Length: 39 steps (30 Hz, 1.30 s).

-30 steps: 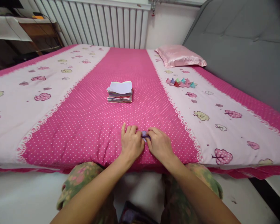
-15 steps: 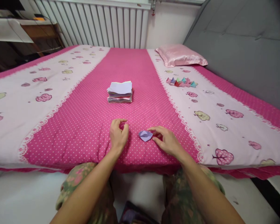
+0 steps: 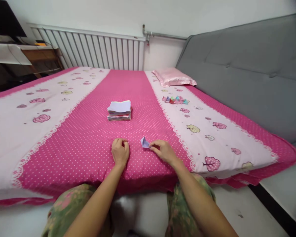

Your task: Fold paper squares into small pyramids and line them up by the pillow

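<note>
A small purple folded paper boat (image 3: 144,143) is pinched at its right end between the thumb and fingers of my right hand (image 3: 162,150). It is tilted, one point facing up, just over the pink dotted bedspread. My left hand (image 3: 120,151) rests on the bedspread to the left of it, fingers curled in, and I see nothing in it. Beyond my left hand sits a stack of square paper sheets (image 3: 119,107), with a pale lavender sheet on top. Farther off to the right, several small folded paper boats (image 3: 175,100) in pink, red, green, blue and purple lie in a cluster.
A pink satin pillow (image 3: 174,77) lies at the far right of the bed, against the grey padded headboard (image 3: 241,62). Behind the bed stands a white radiator (image 3: 93,49). At far left is a desk (image 3: 39,54) with a dark monitor (image 3: 5,21).
My right hand has taken the purple paper boat by its end and tipped it up. My left hand's fingers have curled closed. The camera view has tilted up and turned right.
</note>
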{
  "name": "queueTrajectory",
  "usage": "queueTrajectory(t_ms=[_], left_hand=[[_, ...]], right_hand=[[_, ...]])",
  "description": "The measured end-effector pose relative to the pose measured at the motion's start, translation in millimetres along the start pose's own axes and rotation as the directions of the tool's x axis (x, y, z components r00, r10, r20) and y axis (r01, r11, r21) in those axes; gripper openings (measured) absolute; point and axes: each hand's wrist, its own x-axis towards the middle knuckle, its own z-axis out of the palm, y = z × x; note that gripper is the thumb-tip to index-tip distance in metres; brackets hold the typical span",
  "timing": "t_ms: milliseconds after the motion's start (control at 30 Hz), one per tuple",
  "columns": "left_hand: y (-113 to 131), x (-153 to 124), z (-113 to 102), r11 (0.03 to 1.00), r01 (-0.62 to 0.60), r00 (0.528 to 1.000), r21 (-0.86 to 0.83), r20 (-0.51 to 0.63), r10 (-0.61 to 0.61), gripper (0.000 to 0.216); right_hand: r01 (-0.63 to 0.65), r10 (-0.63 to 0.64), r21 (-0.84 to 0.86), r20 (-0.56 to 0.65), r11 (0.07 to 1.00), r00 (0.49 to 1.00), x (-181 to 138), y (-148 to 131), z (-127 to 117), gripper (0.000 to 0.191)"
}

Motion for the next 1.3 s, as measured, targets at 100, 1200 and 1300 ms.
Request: queueTrajectory(t_ms=[100,1200,1300], left_hand=[[0.3,2.4,1.9,1.0,-0.017,1.0,0.018,-0.008,0.017,0.017],[208.6,100.1,98.2,0.234,0.572,0.677,-0.786,0.614,0.406,0.029],[193.2,99.3,122.2,0.227,0.644,0.653,-0.731,0.679,0.334,0.027]], right_hand=[[-0.022,0.024,0.02,-0.096,1.0,0.995,-5.3,-0.2,-16.1,0.015],[-0.536,0.374,-0.434,-0.406,0.724,0.834,230.2,196.9,-124.1,0.026],[-0.576,0.375,-0.446,-0.461,0.685,0.804,261.2,223.2,-108.0,0.031]])
